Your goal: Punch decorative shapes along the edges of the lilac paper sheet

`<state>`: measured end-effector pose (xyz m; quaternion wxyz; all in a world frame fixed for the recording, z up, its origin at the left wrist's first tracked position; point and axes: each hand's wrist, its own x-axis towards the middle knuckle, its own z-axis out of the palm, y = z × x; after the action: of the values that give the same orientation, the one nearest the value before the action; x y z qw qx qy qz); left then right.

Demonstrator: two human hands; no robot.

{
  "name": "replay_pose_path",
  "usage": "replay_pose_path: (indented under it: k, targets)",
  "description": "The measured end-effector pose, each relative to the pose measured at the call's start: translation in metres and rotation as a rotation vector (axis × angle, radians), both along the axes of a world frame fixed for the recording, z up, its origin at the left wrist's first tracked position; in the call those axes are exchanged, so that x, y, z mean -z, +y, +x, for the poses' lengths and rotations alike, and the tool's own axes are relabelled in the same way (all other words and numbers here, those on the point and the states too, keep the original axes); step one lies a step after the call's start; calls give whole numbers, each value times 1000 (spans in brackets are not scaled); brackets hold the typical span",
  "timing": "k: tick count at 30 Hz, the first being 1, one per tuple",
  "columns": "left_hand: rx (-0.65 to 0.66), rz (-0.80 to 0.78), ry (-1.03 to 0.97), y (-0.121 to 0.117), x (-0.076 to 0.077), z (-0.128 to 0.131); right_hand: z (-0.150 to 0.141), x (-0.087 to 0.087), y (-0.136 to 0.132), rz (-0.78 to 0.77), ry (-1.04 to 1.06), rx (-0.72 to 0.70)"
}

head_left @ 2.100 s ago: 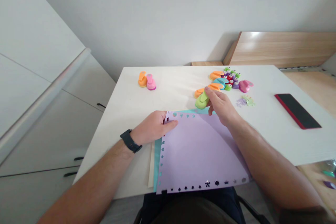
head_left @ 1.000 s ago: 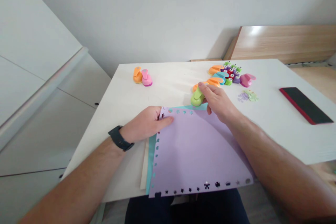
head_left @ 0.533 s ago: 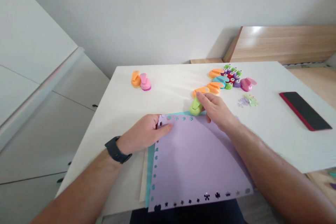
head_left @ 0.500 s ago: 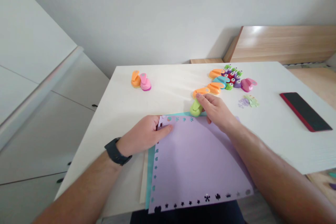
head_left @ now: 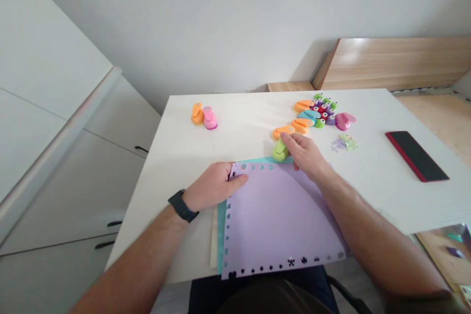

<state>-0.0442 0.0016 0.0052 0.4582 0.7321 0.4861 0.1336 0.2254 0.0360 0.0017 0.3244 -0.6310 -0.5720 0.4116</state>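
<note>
A purple sheet of paper (head_left: 279, 216) with shapes punched along its left, bottom and top edges lies over a teal sheet (head_left: 221, 235). My left hand (head_left: 217, 184) grips its upper left corner, thumb on top and fingers underneath. In my right hand (head_left: 303, 154) is a lime-green craft punch (head_left: 280, 151) at the paper's top edge, thumb on its lever. Whether the paper sits inside the punch's slot is hard to see. Just beyond it lies an orange craft punch (head_left: 282, 132).
Farther back are a blue punch (head_left: 308, 117), several small punches (head_left: 324, 108) and a pink punch (head_left: 344, 120). Paper cut-outs (head_left: 345, 143) lie right of my hand, then a black-and-red flat object (head_left: 417, 156). Orange (head_left: 197, 115) and pink (head_left: 210, 118) punches stand back left.
The whole view has shifted slightly. Both hands keep their holds, and the green punch stays at the paper's top edge, a little farther from the last punched shape.
</note>
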Motion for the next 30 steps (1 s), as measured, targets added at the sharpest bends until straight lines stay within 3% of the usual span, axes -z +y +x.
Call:
replay_pose_path:
  k: [8, 18, 23, 30]
  targets:
    - [-6, 21, -41, -2, -1, -1, 25, 1, -5, 26, 62, 66]
    - [-3, 39, -46, -1, 5, -3, 106, 16, -8, 142, 25, 470]
    - [-12, 20, -46, -1, 4, -2, 123, 18, -7, 181, -119, 642]
    - [8, 0, -59, -2, 3, -1, 133, 15, -2, 222, -221, 727]
